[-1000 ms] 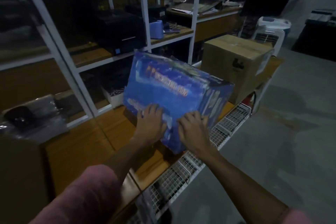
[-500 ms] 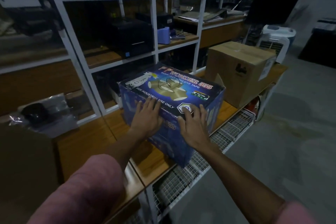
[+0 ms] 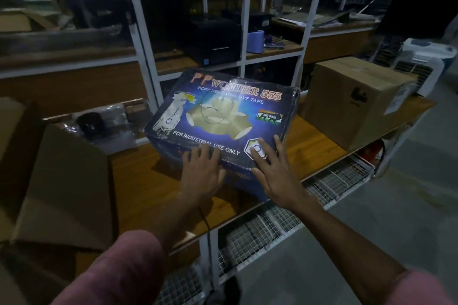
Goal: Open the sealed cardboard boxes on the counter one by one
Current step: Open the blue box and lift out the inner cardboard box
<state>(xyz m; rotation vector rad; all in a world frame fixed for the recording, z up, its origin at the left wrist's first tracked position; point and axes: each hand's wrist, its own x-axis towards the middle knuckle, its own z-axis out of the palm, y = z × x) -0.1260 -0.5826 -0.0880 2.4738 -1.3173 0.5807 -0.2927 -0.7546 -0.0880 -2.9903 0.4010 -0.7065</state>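
Two closed boxes sit on the wooden counter (image 3: 153,181): a blue printed box (image 3: 223,111) under both hands, a brown box (image 3: 352,101) beyond the right hand (image 3: 275,171). Left hand (image 3: 200,168) and right lie flat, fingers spread, on its near edge.

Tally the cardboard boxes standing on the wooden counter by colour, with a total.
Blue printed: 1, the tape box, both hands resting on its near edge
Plain brown: 2, the sealed box at the right and the box at the left
Total: 3
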